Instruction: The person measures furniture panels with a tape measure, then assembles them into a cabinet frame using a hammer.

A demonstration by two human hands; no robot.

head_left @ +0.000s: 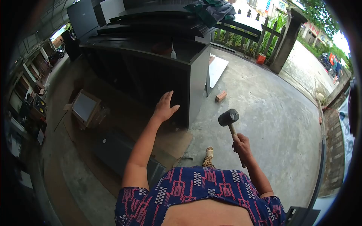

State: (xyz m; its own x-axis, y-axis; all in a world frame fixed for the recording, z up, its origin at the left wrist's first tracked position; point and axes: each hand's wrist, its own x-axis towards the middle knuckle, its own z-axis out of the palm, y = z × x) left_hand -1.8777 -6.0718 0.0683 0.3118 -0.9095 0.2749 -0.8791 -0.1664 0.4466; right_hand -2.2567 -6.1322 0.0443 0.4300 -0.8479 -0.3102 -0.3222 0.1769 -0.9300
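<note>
My right hand (242, 146) is wrapped round the wooden handle of a rubber mallet (228, 117), its black head raised over the concrete floor. My left hand (166, 108) reaches forward with thumb and fingers spread, holding nothing. It overlaps the dark front of a large black cabinet (199, 81) in this view. On the cabinet's top stands a small white bottle (173, 54) with a long thin nozzle. A piece of brick (221, 96) lies on the floor beyond the mallet head.
Dark panels (151, 19) are stacked behind the cabinet, with crumpled cloth (211, 11) on top. A cardboard box (86, 107) sits on the floor at left. Near my body lies a long dark panel (117, 150). A white board (217, 69) leans beyond the cabinet; a fence (241, 34) borders the yard.
</note>
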